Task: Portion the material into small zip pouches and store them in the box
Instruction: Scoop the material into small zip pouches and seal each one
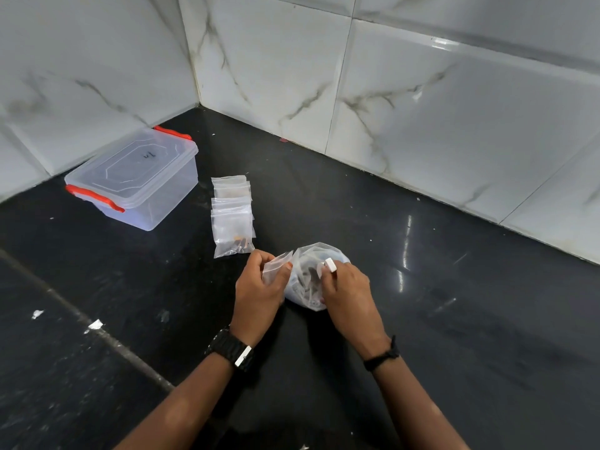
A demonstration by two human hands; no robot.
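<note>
My left hand (259, 287) pinches a small clear zip pouch (274, 266) by its top, held upright over the black counter. Just right of it lies a larger clear plastic bag (308, 274) holding small grey and white pieces. My right hand (347, 287) rests at that bag and pinches a small white piece (330, 265) between its fingertips. A pile of small zip pouches (232, 216) lies beyond my left hand; at least one shows dark bits at its bottom. A clear plastic box (136, 180) with red latches stands closed at the back left.
The black stone counter (422, 319) runs into a corner of white marble-pattern wall tiles (422, 108). A grout line (97, 329) crosses the counter at the left, with small white flecks near it.
</note>
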